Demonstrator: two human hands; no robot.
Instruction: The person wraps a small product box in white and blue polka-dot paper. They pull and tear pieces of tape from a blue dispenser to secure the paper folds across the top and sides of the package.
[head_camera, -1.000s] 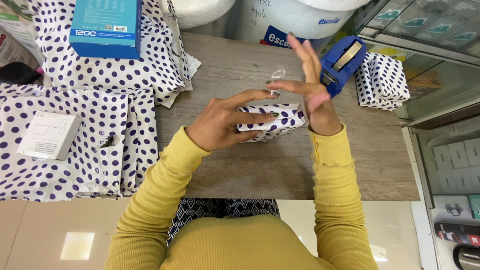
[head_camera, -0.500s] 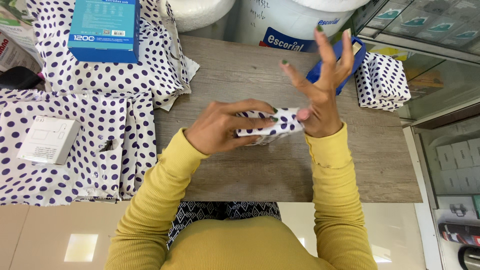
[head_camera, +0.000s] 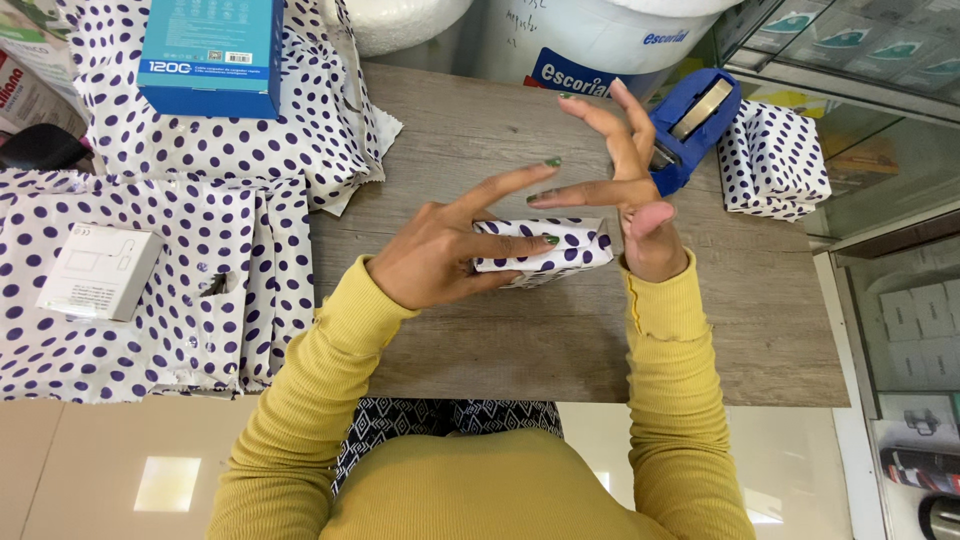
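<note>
A small package (head_camera: 560, 245) wrapped in white paper with dark blue dots lies on the wooden table (head_camera: 560, 340). My left hand (head_camera: 440, 255) grips it from the left, middle finger along its top and index finger lifted off it. My right hand (head_camera: 625, 185) is raised at the package's right end, fingers spread, thumb just above the paper. Its lowest finger meets my left index fingertip. Whether clear tape sits between them I cannot tell. A blue tape dispenser (head_camera: 700, 125) stands right behind my right hand.
A second dotted parcel (head_camera: 775, 160) lies beyond the dispenser at the table's right edge. Dotted paper sheets (head_camera: 240, 280) cover the left, with a white box (head_camera: 100, 270) and a blue box (head_camera: 210, 55) on them. A white tub (head_camera: 600, 35) stands at the back.
My right hand's fingers have swung from pointing up by the dispenser to leaning left. My left index finger has lifted off the package to meet them. The package stays put.
</note>
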